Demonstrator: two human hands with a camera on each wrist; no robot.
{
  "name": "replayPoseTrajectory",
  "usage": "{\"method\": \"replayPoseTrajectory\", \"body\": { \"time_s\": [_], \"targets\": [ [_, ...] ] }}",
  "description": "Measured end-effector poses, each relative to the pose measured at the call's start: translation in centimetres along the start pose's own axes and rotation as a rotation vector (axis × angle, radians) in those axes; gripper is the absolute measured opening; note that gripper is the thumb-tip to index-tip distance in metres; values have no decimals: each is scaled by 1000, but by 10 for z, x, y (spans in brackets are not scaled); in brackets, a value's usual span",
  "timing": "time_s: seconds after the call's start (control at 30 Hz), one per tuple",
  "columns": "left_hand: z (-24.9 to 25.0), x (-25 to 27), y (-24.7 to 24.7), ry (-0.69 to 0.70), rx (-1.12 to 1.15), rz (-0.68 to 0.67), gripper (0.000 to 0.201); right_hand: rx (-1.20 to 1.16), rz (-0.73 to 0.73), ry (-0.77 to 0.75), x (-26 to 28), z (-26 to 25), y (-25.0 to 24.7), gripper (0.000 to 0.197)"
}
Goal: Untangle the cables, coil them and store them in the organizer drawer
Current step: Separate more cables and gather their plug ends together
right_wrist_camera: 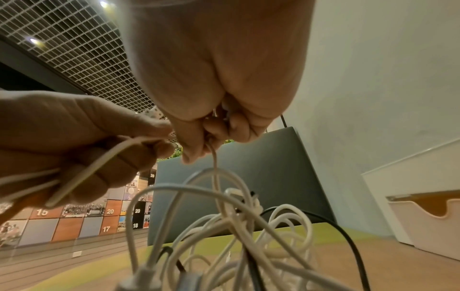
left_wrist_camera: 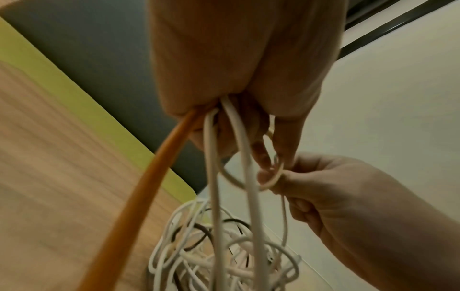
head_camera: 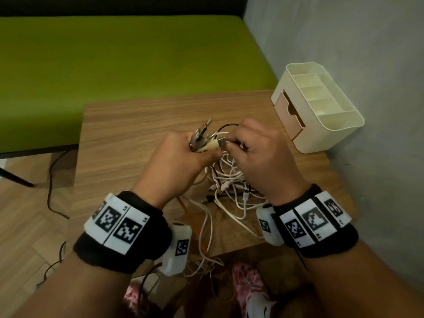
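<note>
- The left hand [head_camera: 181, 154] was curled round a bunch of cable ends: connectors [head_camera: 202, 138] stuck up out of the fist, and an orange cable [left_wrist_camera: 139, 196] and two white strands [left_wrist_camera: 214, 177] hung down from under it.
- The right hand [head_camera: 257, 148] was just beside the left, its thumb and fingertips [left_wrist_camera: 267, 175] pinching a thin white cable [right_wrist_camera: 215, 167] that ran down into the heap; its other fingers were curled in.
- The tangled cables [head_camera: 231, 187], mostly white with a few black strands, lay on the wooden table [head_camera: 128, 125] below and between the two hands, towards the near edge; several strands trailed over that near edge.
- The cream organizer [head_camera: 321, 106] stood at the far right corner of the table, by the grey wall [head_camera: 367, 65]. Its peach drawer [head_camera: 289, 111] faced left towards the heap, and whether it was pushed fully in I cannot tell.
- A green bench [head_camera: 114, 65] ran along beyond the table's far edge.
- Black wrist bands with printed markers [head_camera: 119, 223] sat on both wrists.
</note>
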State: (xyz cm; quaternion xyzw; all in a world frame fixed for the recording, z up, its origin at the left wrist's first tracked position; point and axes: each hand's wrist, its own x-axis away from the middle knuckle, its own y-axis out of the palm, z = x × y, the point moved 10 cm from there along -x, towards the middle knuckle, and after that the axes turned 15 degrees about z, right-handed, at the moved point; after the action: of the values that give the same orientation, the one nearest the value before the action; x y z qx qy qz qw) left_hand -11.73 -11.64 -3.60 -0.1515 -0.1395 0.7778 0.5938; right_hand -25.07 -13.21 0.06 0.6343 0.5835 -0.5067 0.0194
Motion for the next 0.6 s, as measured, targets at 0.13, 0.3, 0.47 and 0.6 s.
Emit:
{"method": "replayPoseTrajectory", "body": {
  "time_s": [0.13,0.3,0.47,0.6],
  "targets": [
    [11,1,-5,31,158,6,30,-66,-25,84,3,7,1,7],
    [8,-3,-25,-89,578,-11,18,244,-202,338,16,57,11,15],
    [-27,-17,-44,-151,266,140,15,4,-140,452,7,58,-3,13],
    [-32,-23,-48,-71,-86,221,21,-403,-249,616,11,44,5,10]
  ]
}}
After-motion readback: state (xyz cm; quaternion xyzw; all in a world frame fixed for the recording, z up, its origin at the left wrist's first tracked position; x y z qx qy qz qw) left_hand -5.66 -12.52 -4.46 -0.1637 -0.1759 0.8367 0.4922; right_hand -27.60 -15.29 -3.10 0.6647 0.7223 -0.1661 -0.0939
